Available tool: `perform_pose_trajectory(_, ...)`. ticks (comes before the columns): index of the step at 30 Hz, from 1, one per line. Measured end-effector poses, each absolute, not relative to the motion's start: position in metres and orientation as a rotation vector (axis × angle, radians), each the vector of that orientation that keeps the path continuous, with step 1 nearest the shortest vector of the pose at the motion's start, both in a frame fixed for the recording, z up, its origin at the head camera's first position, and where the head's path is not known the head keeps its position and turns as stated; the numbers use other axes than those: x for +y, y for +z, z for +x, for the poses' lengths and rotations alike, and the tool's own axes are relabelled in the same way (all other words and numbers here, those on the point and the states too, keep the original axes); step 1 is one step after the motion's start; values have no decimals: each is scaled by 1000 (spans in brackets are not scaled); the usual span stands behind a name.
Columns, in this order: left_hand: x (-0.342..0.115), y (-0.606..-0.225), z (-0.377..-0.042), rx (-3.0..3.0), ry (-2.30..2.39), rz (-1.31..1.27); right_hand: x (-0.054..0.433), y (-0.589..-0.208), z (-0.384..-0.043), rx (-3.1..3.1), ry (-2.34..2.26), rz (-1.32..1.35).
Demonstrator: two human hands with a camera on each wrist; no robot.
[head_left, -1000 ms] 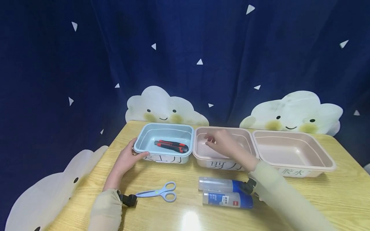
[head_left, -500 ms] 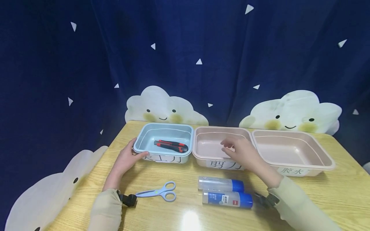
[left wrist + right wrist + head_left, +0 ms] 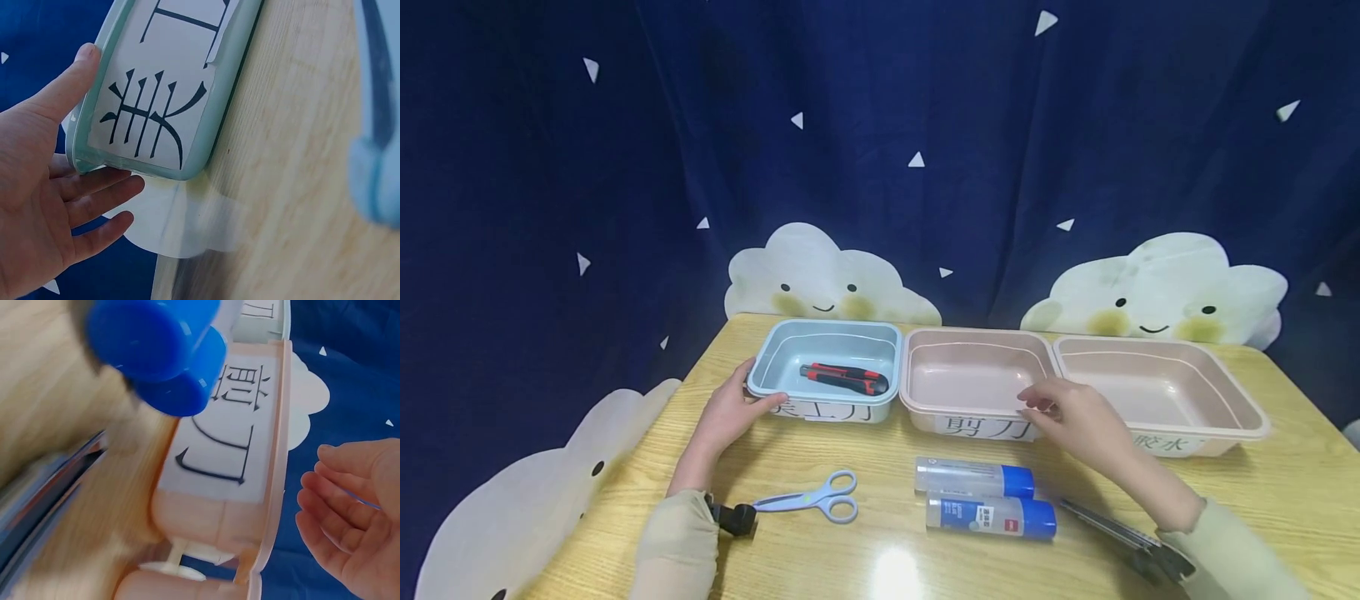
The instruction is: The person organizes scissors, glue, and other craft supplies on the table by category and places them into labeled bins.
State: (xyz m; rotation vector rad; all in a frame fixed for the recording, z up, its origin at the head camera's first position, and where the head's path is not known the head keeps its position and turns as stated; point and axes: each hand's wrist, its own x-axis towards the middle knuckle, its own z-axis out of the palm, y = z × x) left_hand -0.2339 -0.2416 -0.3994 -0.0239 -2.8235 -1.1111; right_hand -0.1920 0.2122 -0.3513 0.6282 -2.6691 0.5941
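Note:
My left hand point(image 3: 735, 410) grips the near left corner of the light blue plastic bin point(image 3: 826, 398), thumb on the front rim and other fingers at its side. Inside that bin lie red-and-black utility knives point(image 3: 848, 380). My right hand point(image 3: 1081, 418) is over the front right corner of the middle pink bin point(image 3: 962, 385), fingers loosely bent with nothing between them, as the right wrist view also shows. On the table in front are light blue scissors point(image 3: 801, 502) and two clear glue bottles with blue caps, the nearer one labelled point(image 3: 985, 515).
Another pink bin point(image 3: 1228, 433) stands at the right end of the row. A long thin dark object with metallic edges point(image 3: 1105, 525) lies right of the bottles, partly covered by the right sleeve. White cloud cutouts point(image 3: 1157, 287) and a dark blue curtain point(image 3: 880, 125) stand behind the table.
My right hand has moved right and nearer, from over the middle bin to its front right corner, uncovering the bottles and the dark object. My left hand stays put.

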Motion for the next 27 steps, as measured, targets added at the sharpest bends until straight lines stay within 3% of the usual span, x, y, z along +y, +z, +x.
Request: perform_pose_trajectory(27, -245, -403, -235, -2797, -1160, -53, 265, -375, -148, -2853, 496, 585)
